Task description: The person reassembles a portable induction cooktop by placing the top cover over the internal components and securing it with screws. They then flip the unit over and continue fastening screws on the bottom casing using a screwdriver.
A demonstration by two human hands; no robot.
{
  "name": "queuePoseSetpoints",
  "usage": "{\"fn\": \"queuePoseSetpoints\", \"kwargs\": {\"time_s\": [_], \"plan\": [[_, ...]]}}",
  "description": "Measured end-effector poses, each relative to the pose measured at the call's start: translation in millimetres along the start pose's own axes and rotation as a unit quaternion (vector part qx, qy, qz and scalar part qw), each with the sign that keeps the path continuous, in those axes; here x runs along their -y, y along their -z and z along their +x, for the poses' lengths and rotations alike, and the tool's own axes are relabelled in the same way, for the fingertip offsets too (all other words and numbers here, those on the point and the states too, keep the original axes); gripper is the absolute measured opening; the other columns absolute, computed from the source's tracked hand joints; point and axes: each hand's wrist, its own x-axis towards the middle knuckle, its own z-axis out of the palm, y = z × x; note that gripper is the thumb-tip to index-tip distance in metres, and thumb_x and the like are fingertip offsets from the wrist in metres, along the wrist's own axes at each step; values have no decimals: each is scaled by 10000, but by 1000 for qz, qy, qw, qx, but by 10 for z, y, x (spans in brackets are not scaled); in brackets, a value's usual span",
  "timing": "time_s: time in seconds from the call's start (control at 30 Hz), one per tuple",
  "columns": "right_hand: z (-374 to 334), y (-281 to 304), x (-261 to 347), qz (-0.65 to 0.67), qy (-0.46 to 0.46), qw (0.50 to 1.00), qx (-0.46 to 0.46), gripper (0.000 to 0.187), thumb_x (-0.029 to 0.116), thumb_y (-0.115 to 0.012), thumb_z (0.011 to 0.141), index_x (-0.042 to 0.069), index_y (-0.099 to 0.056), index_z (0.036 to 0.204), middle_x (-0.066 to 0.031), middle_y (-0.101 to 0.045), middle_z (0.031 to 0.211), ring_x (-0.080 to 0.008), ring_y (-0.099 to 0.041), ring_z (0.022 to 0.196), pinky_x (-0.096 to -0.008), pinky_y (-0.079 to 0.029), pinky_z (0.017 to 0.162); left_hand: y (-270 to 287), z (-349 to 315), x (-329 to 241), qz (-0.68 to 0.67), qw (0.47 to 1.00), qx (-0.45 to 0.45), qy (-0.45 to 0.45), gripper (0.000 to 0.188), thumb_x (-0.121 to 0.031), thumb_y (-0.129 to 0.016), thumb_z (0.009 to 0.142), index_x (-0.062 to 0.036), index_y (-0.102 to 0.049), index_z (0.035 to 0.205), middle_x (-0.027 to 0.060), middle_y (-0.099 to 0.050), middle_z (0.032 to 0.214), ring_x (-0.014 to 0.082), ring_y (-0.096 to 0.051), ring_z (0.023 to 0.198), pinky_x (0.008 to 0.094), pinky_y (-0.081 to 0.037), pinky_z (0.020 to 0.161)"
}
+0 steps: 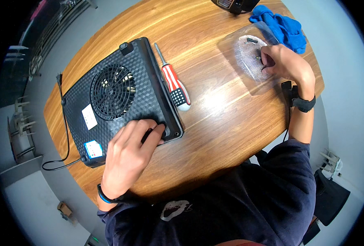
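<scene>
Left hand (128, 145), its grip closed around a black foot (146, 135), rests at a corner of an upturned appliance (151, 92) on the tabletop (219, 135), near a screwdriver (175, 84); right hand (288, 62) reaches over a clear tray (247, 61), its hold unclear.

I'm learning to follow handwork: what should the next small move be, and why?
Probably have the right hand pinch the small black piece: it lies on the clear plastic tray near that hand, while the left hand rests on the black appliance.

Left grip (129, 148) palm-down, fingers (152, 139) curled; right grip (283, 62) farther forward, fingers bent inward
</scene>
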Motion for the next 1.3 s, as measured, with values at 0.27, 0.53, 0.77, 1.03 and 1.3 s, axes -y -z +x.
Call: {"fn": "queuePoseSetpoints", "kwargs": {"time_s": [0.27, 0.53, 0.77, 1.03, 1.3], "plan": [[-48, 48, 105, 19, 34, 999, 3, 320, 23, -921, 773, -5, -663, 961, -167, -739, 882, -340, -715, 818, -443, -563, 743, -130, 131, 119, -59, 996, -56, 42, 324, -55, -876, 846, -27, -783, 1155, 116, -681, 1064, 346, -689, 972, 454, -579, 812], [-60, 55, 78, -42, -15, 998, 54, 316, -36, -895, 740, 1, -701, 986, -185, -742, 882, -343, -703, 809, -429, -570, 743, -149, 282, 224, -25, 995, -88, 36, 352, -37, -820, 909, -60, -784, 1259, 127, -689, 1154, 317, -694, 1073, 417, -644, 857], [-96, 87, 20, 61, -4, 996, 70, 255, -77, -869, 805, -8, -700, 982, -134, -744, 870, -259, -713, 812, -416, -571, 751, -165, 156, 204, -2, 998, -47, 42, 484, -19, -863, 865, -148, -816, 1329, 142, -681, 1313, 354, -690, 1228, 457, -617, 992], [-99, 127, -4, 41, 84, 996, 3, 237, -50, -869, 841, -5, -707, 1008, -133, -758, 910, -300, -738, 879, -399, -585, 813, -103, 180, 103, 62, 997, 4, 39, 482, 6, -738, 921, -134, -805, 1377, 97, -621, 1346, 298, -612, 1320, 373, -676, 859], [-48, 147, 169, -37, 33, 998, 46, 261, -3, -922, 782, -6, -720, 947, -145, -765, 904, -311, -732, 857, -408, -578, 789, -106, 195, 115, 80, 996, 11, 26, 558, 34, -723, 872, -139, -803, 1397, 100, -621, 1355, 303, -610, 1318, 371, -676, 860]]}}
